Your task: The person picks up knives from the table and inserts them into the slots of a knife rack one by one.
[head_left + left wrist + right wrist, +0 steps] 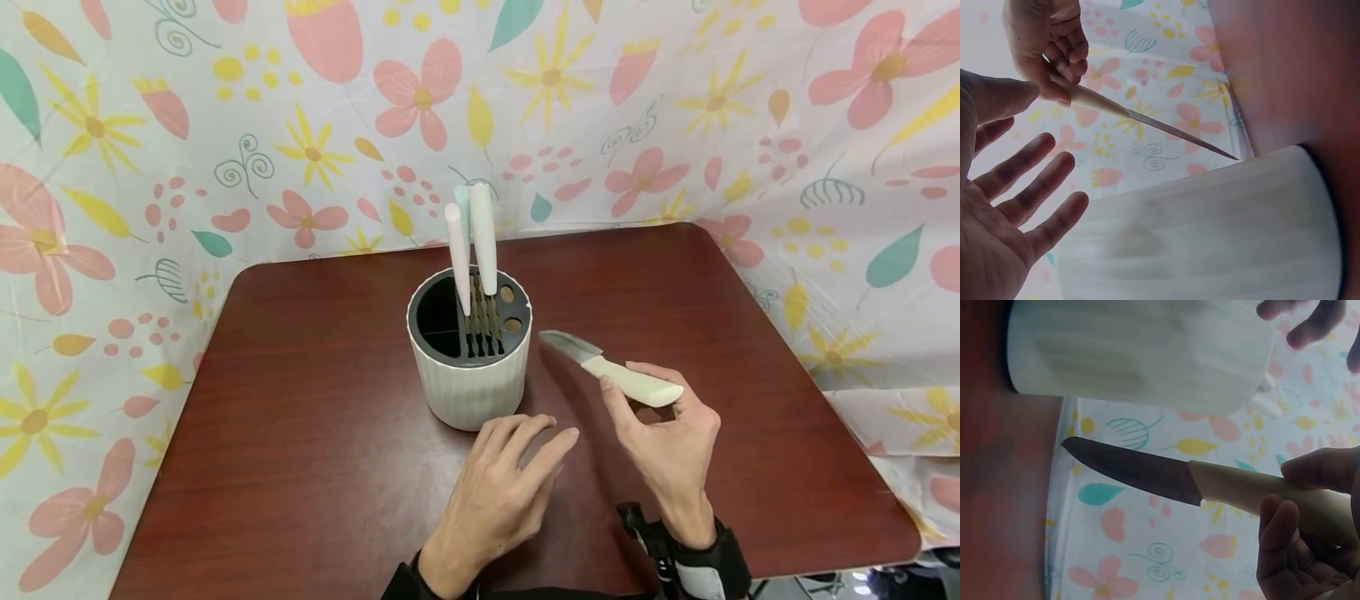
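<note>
My right hand (671,437) pinches a knife (633,382) by its pale cream handle, to the right of a white ribbed knife holder (476,392). The blade points left toward the holder, and in the right wrist view the knife (1141,475) shows its whole blade, clear of the holder's wall. In front of the holder, my left hand (498,492) has its fingers spread and relaxed with nothing in them. Standing in the holder's dark slotted insert (438,321) are a white handle (483,237), a pink handle (457,258) and a pale green one partly hidden behind them.
The dark red-brown table (315,467) carries the holder near its middle. Behind and around it hangs a white cloth (247,108) printed with flowers and leaves. Past the front right table corner, some dark items (907,581) lie at the frame's edge.
</note>
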Motion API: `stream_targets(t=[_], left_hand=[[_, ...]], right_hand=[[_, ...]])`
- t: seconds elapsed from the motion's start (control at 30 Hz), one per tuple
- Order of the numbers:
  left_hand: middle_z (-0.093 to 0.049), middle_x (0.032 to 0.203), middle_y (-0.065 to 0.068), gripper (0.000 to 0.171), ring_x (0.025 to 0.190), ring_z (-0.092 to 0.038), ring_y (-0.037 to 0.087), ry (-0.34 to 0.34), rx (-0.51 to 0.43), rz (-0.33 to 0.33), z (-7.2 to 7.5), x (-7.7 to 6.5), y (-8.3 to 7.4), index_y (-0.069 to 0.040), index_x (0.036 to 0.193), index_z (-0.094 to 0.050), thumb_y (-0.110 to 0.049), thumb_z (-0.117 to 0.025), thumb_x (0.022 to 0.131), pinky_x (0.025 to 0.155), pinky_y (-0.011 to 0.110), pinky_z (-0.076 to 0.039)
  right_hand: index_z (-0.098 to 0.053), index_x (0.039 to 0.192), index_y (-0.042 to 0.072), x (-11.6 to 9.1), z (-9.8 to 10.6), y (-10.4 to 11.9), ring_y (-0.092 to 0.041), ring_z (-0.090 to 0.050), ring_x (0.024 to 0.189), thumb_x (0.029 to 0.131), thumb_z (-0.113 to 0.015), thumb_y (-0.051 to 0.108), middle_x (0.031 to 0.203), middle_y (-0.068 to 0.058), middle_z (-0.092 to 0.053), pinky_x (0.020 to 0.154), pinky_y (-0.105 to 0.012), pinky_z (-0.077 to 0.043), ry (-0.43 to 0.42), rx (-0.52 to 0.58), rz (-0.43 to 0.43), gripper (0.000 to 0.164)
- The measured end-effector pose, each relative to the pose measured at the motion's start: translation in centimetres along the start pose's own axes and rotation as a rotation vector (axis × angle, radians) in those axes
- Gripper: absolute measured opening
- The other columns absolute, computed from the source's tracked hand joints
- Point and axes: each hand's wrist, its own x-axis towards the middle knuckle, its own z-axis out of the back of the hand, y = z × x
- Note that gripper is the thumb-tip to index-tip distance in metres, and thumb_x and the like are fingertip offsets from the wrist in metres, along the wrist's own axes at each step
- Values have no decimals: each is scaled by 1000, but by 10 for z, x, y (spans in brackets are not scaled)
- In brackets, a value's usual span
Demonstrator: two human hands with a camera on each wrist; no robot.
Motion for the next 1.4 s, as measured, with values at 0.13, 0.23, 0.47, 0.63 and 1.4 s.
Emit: stream_targets(t=[0.13,0.23,0.47,0.63,1.4], left_hand=[[-68,119,7,33,104,-64,25,-24,3,-24,1,7,2,-14,130,-65,-15,-55,99,93,38,-52],[-68,121,8,35,105,-64,26,-43,5,-38,2,14,2,-14,130,-65,-13,-56,97,94,38,-52],[-66,129,11,39,114,-63,28,-73,26,-93,6,33,1,-16,134,-64,-16,-58,96,100,38,-52],[-64,132,13,38,118,-62,30,-100,23,-120,9,46,0,-17,135,-63,-21,-59,98,103,40,-51],[-60,138,20,43,120,-61,32,-202,21,-189,23,67,2,-25,128,-67,-15,-62,87,99,42,-51]], right_hand=[[-75,99,-6,5,-1,14,10,-58,60,70,-81,-10,82,19,-70,53,-7,-43,-5,19,38,30],[-74,97,-8,8,-2,19,8,-55,58,69,-80,-12,81,14,-71,53,-8,-41,-16,64,70,28],[-73,95,-13,12,-1,17,4,-53,59,68,-78,-14,81,7,-73,55,-10,-41,-15,136,161,28],[-72,95,-14,13,-2,28,0,-53,60,67,-78,-14,83,0,-74,56,-13,-41,3,193,204,28],[-70,87,-18,19,-4,62,-4,-66,74,70,-75,-7,81,-17,-72,71,-9,-51,73,315,412,21]])
